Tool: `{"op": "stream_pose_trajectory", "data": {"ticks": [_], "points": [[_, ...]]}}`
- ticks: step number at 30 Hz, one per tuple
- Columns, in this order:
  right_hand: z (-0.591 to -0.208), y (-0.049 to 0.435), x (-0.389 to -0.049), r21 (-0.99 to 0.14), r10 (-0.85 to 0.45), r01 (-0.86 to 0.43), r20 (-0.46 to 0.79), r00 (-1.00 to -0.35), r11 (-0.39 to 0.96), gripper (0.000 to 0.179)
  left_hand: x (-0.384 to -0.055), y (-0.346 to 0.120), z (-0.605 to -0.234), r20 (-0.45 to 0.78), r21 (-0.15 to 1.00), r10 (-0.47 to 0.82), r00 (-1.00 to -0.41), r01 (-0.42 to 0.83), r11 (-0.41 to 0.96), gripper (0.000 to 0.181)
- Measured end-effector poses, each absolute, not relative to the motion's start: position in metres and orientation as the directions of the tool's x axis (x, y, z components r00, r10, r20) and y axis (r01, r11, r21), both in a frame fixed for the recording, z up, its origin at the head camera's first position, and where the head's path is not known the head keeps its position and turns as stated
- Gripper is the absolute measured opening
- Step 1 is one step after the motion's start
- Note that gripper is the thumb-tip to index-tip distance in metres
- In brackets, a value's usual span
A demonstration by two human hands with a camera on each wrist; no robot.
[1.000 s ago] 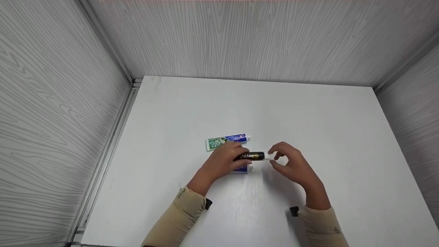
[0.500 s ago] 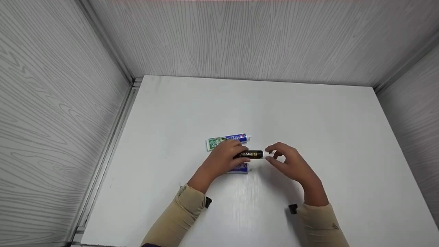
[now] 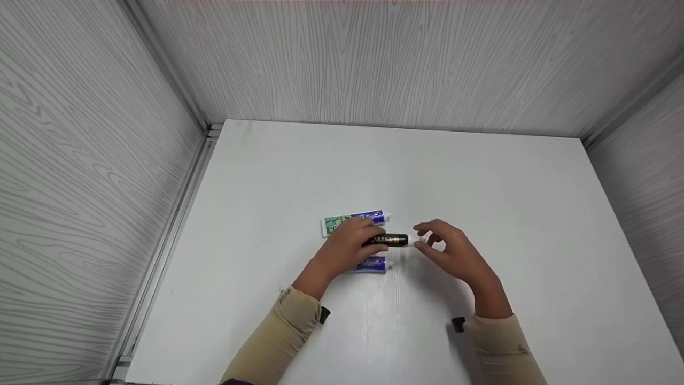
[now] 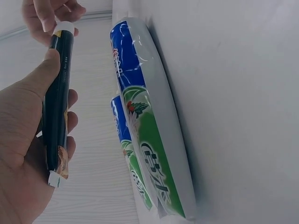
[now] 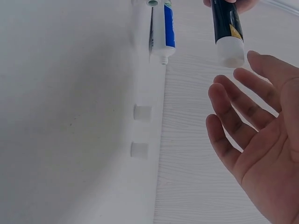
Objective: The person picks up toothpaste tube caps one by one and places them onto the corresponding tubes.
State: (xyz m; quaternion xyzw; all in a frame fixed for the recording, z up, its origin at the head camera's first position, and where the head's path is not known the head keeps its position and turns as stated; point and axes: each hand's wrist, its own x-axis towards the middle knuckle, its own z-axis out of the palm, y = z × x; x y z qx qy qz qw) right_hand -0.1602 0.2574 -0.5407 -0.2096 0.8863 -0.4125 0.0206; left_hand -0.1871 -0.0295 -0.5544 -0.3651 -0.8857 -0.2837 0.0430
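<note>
A black toothpaste tube (image 3: 394, 239) with gold lettering lies level in my left hand (image 3: 347, 243), gripped between thumb and fingers above the table. Its white cap (image 5: 230, 50) faces right, towards my right hand (image 3: 451, 250). In the right wrist view, the right fingers are loosely bent and spread, with the thumb tip close beside the cap; whether it touches is unclear. Two blue-and-green toothpaste tubes lie on the table: the far tube (image 3: 368, 216) beyond the left hand, and the near tube (image 3: 374, 263) partly hidden under it. A bare threaded nozzle (image 5: 163, 60) shows on one.
Two small white caps (image 5: 142, 113) stand apart on the white table (image 3: 481, 176), seen in the right wrist view. Wood-grain panels (image 3: 342, 59) rise behind the table and on both sides.
The black tube has shifted slightly left with my left hand. My right hand has come a little left, staying by the cap, and its index finger has lifted slightly.
</note>
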Motion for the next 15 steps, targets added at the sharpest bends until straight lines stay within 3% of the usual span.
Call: {"op": "stream_pose_trajectory", "data": {"ticks": [15], "points": [[-0.5435,0.2539,-0.163,-0.734,-0.395,-0.401,0.195,-0.898,0.549,0.029,-0.1889,-0.0284,-0.5551,0.269,0.479,0.62,-0.737,0.661,0.578,0.035]]}}
